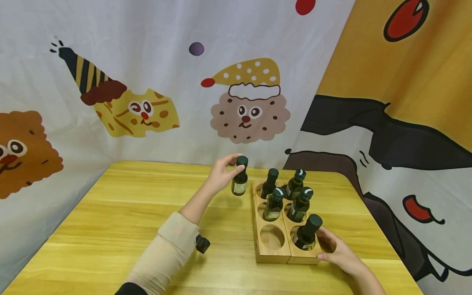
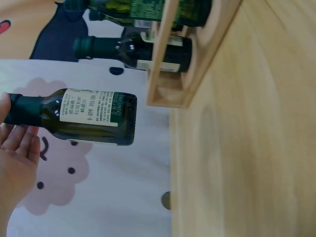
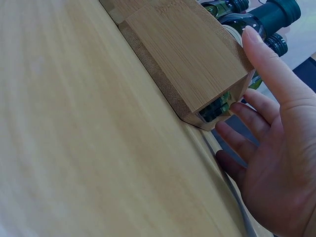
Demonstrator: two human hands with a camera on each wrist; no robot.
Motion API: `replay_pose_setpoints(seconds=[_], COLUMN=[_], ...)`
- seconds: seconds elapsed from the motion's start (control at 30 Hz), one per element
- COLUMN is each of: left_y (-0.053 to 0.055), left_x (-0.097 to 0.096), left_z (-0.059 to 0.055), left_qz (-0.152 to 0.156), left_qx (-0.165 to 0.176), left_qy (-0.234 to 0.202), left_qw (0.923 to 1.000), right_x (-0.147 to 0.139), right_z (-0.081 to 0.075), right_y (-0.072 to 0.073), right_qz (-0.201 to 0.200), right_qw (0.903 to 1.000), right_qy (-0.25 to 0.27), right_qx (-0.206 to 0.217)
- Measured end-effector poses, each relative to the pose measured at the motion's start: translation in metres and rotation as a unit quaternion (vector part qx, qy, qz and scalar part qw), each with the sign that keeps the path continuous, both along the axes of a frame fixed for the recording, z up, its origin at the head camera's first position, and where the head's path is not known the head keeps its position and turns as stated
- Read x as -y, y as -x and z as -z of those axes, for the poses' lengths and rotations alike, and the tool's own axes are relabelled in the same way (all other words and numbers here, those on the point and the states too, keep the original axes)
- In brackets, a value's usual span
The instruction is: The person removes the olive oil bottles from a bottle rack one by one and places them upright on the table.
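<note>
My left hand (image 1: pixel 223 174) holds a small dark green glass bottle (image 1: pixel 239 182) upright by its capped neck, raised above the table left of a wooden bottle rack (image 1: pixel 271 259). In the left wrist view the bottle's pale printed label (image 2: pixel 89 107) faces the camera. My right hand (image 1: pixel 341 252) is at the rack's front right corner, thumb at the front and relaxed fingers along the side, beside a dark-capped bottle (image 1: pixel 307 233). Several similar bottles stand in the rack's round holes; the front left hole (image 1: pixel 272 237) shows its wooden bottom.
The rack is two narrow wooden blocks side by side on the yellow wood-grain table (image 1: pixel 121 217). A small black device (image 1: pixel 202 243) sits at my left sleeve. Behind the table hangs a cartoon-printed curtain (image 1: pixel 166 53).
</note>
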State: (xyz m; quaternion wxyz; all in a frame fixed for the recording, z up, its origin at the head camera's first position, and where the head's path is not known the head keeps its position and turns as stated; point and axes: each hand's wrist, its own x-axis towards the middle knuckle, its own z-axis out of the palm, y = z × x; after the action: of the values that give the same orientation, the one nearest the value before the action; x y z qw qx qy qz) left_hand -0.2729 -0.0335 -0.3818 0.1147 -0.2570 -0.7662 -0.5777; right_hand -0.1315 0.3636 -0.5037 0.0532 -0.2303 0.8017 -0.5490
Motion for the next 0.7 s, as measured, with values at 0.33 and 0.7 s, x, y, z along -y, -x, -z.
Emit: replay_pose_setpoints(seconds=[0.33, 0.7], left_y=[0.006, 0.009], left_x=[-0.001, -0.004], left_z=[0.025, 0.045], left_qz=[-0.002, -0.007], left_qx=[0.019, 0.028], left_qy=[0.000, 0.005], left_qw=[0.9998, 0.9996], right_x=[0.001, 0.003], right_z=[-0.001, -0.004], right_y=[0.000, -0.002], right_qz=[0.009, 0.003], right_qw=[0.9999, 1.0000], right_qy=[-0.007, 0.004], right_qx=[0.002, -0.004])
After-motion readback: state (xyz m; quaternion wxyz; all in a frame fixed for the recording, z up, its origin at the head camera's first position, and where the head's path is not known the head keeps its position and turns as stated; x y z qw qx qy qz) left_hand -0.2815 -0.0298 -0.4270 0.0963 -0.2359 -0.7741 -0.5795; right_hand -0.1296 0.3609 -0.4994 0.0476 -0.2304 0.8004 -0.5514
